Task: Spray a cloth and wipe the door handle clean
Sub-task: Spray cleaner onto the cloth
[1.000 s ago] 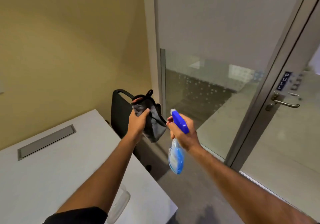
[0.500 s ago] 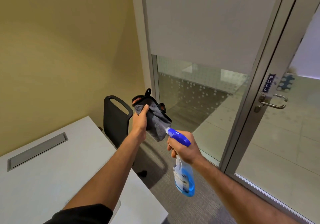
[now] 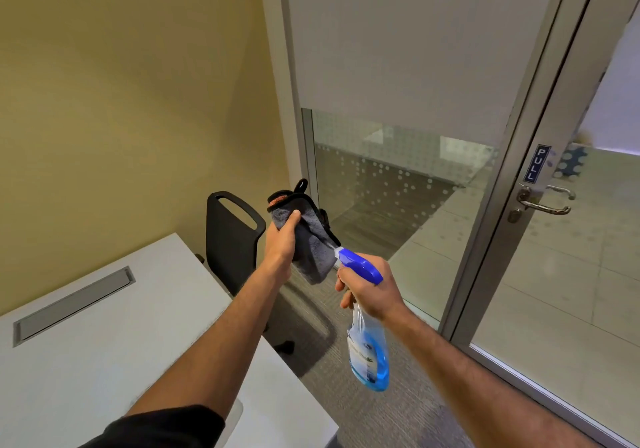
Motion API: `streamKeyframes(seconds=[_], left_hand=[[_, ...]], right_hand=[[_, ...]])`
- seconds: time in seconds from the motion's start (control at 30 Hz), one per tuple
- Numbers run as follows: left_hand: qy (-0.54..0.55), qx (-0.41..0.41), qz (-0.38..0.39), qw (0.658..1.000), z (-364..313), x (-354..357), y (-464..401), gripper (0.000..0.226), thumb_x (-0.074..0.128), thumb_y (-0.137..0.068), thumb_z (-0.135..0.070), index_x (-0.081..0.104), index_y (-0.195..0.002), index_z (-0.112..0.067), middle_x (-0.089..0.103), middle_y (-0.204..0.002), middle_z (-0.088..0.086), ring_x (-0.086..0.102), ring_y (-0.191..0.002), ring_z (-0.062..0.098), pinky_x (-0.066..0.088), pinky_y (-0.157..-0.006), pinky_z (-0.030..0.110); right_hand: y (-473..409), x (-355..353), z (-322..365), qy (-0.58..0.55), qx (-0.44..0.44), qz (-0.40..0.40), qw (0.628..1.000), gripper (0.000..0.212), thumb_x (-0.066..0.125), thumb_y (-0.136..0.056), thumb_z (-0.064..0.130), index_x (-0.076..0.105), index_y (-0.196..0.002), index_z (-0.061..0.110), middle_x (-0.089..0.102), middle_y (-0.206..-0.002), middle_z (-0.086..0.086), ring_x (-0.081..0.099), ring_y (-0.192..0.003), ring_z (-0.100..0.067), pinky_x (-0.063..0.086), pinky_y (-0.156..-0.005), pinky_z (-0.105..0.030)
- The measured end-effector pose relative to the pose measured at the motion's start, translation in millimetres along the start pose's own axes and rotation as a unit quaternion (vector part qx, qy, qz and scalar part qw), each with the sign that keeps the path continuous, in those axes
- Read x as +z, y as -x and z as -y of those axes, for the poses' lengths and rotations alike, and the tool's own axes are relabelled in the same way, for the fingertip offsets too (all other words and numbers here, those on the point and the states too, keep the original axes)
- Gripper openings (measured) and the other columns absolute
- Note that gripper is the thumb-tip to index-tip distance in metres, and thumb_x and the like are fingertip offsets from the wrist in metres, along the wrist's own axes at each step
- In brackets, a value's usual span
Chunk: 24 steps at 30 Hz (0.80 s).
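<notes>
Near the middle of the frame, your left hand (image 3: pixel 281 240) was closed around a grey cloth (image 3: pixel 311 243), thumb pressed on its upper front, with the fabric bunched above your fist and hanging down below it. The cloth had a dark edge binding and a small loop sticking up at the top.

Just right of and below it, your right hand (image 3: pixel 369 290) was wrapped round the neck of a spray bottle (image 3: pixel 369 357). The bottle's blue trigger head (image 3: pixel 360 266) pointed up and left, and its nozzle tip sat right at the cloth's lower right side; whether it touched the fabric could not be told. The clear body, part full of blue liquid, hung below your fist.

The door handle (image 3: pixel 543 203) was at the right edge of the frame, well apart from both hands. It was a metal lever on a glass door (image 3: pixel 571 274), with a keyhole just below it and a blue PULL sign (image 3: pixel 536 163) just above it.

Behind the cloth, left of centre, stood a black chair (image 3: pixel 230 240). A white table (image 3: pixel 104 343) filled the lower left, with a grey cable flap (image 3: pixel 72 305) set into its top. Your left sleeve (image 3: pixel 166 427) showed black at the bottom edge.
</notes>
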<state>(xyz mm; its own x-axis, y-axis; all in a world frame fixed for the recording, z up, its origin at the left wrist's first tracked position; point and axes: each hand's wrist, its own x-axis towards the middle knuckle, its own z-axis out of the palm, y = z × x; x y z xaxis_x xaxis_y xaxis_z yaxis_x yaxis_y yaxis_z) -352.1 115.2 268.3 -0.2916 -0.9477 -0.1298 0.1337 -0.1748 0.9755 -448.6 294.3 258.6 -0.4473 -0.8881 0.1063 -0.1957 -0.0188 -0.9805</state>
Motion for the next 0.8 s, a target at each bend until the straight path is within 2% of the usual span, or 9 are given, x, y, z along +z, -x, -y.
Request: streamKeyframes(seconds=[0.07, 0.13, 0.23, 0.37, 0.47, 0.57, 0.67, 0.73, 0.8], left_hand=[[-0.008, 0.0, 0.003, 1.0, -2, 0, 1, 0.014, 0.065, -0.095, -0.042, 0.061, -0.104, -0.032, 0.071, -0.112, -0.001, 0.067, -0.104, 0.018, 0.052, -0.077, 0.034], [-0.011, 0.003, 0.006, 1.0, -5, 0, 1, 0.012, 0.063, -0.096, -0.042, 0.06, -0.103, -0.033, 0.07, -0.112, -0.002, 0.066, -0.105, 0.018, 0.051, -0.077, 0.033], [-0.012, 0.014, 0.002, 1.0, -11, -4, 0, 0.018, 0.063, -0.096, -0.041, 0.06, -0.111, -0.033, 0.069, -0.116, -0.002, 0.064, -0.107, 0.018, 0.05, -0.079, 0.034], [-0.014, 0.021, 0.003, 1.0, -18, -11, -1, 0.028, 0.062, -0.096, -0.041, 0.06, -0.122, -0.029, 0.069, -0.118, -0.002, 0.063, -0.108, 0.017, 0.047, -0.076, 0.031], [-0.019, 0.024, 0.003, 1.0, -19, -14, -2, 0.029, 0.062, -0.096, -0.041, 0.059, -0.122, -0.029, 0.069, -0.117, -0.003, 0.062, -0.109, 0.017, 0.046, -0.074, 0.03], [-0.018, 0.027, 0.005, 0.999, -15, -17, -1, 0.037, 0.063, -0.095, -0.043, 0.06, -0.128, -0.026, 0.069, -0.12, -0.001, 0.064, -0.111, 0.019, 0.05, -0.08, 0.034], [-0.036, 0.026, 0.001, 0.999, -10, -16, 2, 0.044, 0.064, -0.092, -0.047, 0.06, -0.131, -0.027, 0.069, -0.123, -0.001, 0.064, -0.113, 0.02, 0.052, -0.096, 0.043], [-0.044, 0.026, 0.003, 0.999, -7, -16, 6, 0.046, 0.064, -0.091, -0.049, 0.058, -0.132, -0.028, 0.068, -0.125, 0.0, 0.063, -0.114, 0.021, 0.051, -0.099, 0.045], [-0.047, 0.027, 0.006, 0.999, -5, -15, 9, 0.046, 0.063, -0.092, -0.049, 0.058, -0.132, -0.027, 0.067, -0.126, 0.0, 0.062, -0.114, 0.02, 0.05, -0.097, 0.043]], right_hand=[[-2, 3, 4, -0.012, 0.002, 0.012, 1.0, 0.018, 0.061, -0.088, 0.013, 0.063, -0.075, 0.001, 0.065, -0.063, -0.015, 0.062, -0.049, -0.024, 0.053, -0.048, -0.03], [-2, 6, 4, -0.007, 0.002, 0.005, 1.0, 0.017, 0.062, -0.088, 0.015, 0.064, -0.075, 0.003, 0.065, -0.063, -0.013, 0.063, -0.049, -0.022, 0.053, -0.049, -0.03], [0, 9, -3, 0.023, 0.013, 0.015, 1.0, 0.016, 0.063, -0.086, 0.016, 0.065, -0.075, 0.006, 0.07, -0.065, -0.009, 0.066, -0.049, -0.023, 0.053, -0.049, -0.03], [8, 10, -16, 0.024, 0.052, 0.025, 0.998, 0.02, 0.06, -0.081, 0.018, 0.062, -0.064, 0.007, 0.067, -0.058, -0.009, 0.062, -0.045, -0.024, 0.049, -0.048, -0.03], [6, 8, -17, 0.021, 0.048, 0.001, 0.999, 0.018, 0.061, -0.079, 0.017, 0.064, -0.071, 0.002, 0.071, -0.065, -0.008, 0.061, -0.045, -0.024, 0.049, -0.047, -0.029], [2, 6, -10, 0.019, 0.035, -0.002, 0.999, 0.02, 0.06, -0.078, 0.021, 0.061, -0.062, 0.009, 0.064, -0.056, -0.007, 0.059, -0.042, -0.023, 0.047, -0.046, -0.029], [-3, 7, 2, 0.013, 0.005, -0.037, 0.999, 0.019, 0.061, -0.077, 0.024, 0.062, -0.06, 0.016, 0.067, -0.057, -0.012, 0.059, -0.041, -0.024, 0.046, -0.046, -0.028], [-6, 8, 10, 0.016, -0.018, -0.04, 0.999, 0.019, 0.061, -0.077, 0.028, 0.065, -0.063, 0.016, 0.069, -0.064, -0.021, 0.059, -0.042, -0.028, 0.046, -0.046, -0.029], [-4, 10, 16, 0.016, -0.031, -0.015, 0.999, 0.021, 0.06, -0.078, 0.027, 0.064, -0.061, 0.017, 0.068, -0.063, -0.02, 0.059, -0.042, -0.027, 0.046, -0.046, -0.029]])
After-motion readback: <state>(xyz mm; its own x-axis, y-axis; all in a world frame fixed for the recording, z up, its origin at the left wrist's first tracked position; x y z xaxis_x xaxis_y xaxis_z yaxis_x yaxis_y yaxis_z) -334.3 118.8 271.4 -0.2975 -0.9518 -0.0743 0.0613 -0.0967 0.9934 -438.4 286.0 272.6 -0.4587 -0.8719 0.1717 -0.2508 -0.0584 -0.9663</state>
